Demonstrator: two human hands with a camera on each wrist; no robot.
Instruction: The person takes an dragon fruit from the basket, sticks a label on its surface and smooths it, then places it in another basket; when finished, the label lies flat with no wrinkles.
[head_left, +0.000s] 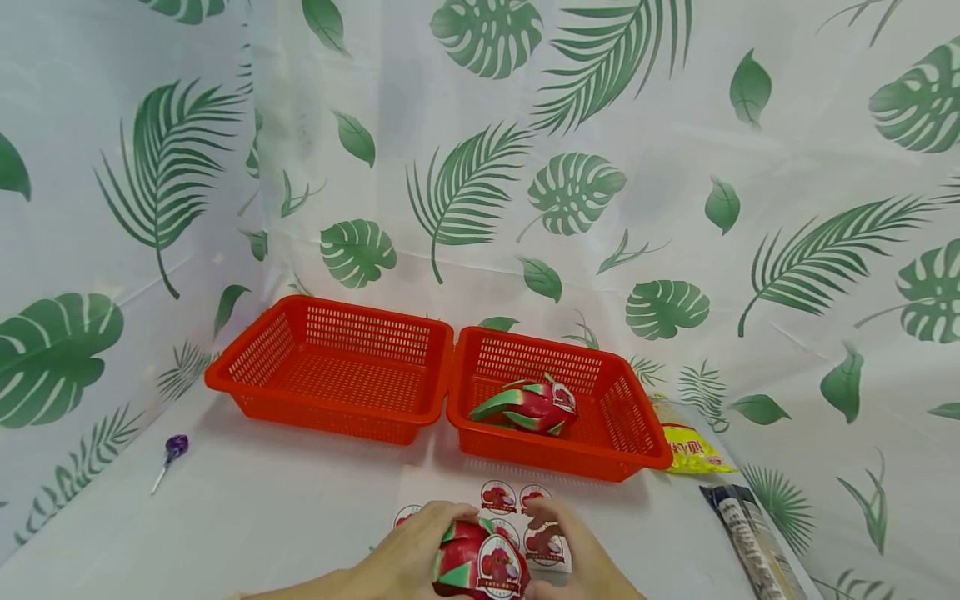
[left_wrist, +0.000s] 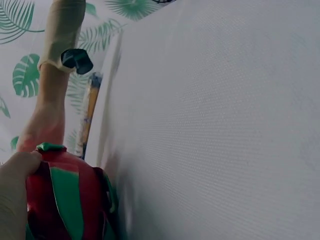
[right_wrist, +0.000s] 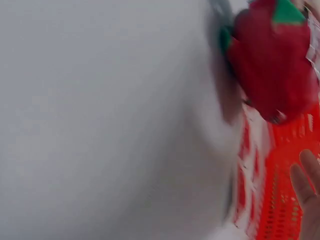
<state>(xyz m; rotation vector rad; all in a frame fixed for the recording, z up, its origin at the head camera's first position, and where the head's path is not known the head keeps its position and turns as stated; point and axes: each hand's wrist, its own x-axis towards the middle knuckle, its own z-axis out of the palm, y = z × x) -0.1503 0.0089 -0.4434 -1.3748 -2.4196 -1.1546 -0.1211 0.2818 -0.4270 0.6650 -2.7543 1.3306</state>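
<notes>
A red dragon fruit [head_left: 459,550] with green scales bears a round label [head_left: 498,568] on the side toward the head camera. My left hand [head_left: 412,550] grips it from the left, thumb against its skin in the left wrist view. To the right of the fruit is my right hand [head_left: 588,562], its fingers spread. In the right wrist view, those fingers [right_wrist: 305,182] stand apart from the fruit [right_wrist: 275,60]. Beneath both hands lies a sheet of round dragon fruit stickers [head_left: 498,497], partly covered by them.
Two red plastic baskets stand side by side at the back. The left basket [head_left: 352,379] has a bare floor; the right basket [head_left: 555,458] contains another dragon fruit [head_left: 532,406]. A purple lollipop [head_left: 176,447] lies at left. A yellow packet [head_left: 690,448] and a long package [head_left: 750,533] lie at right.
</notes>
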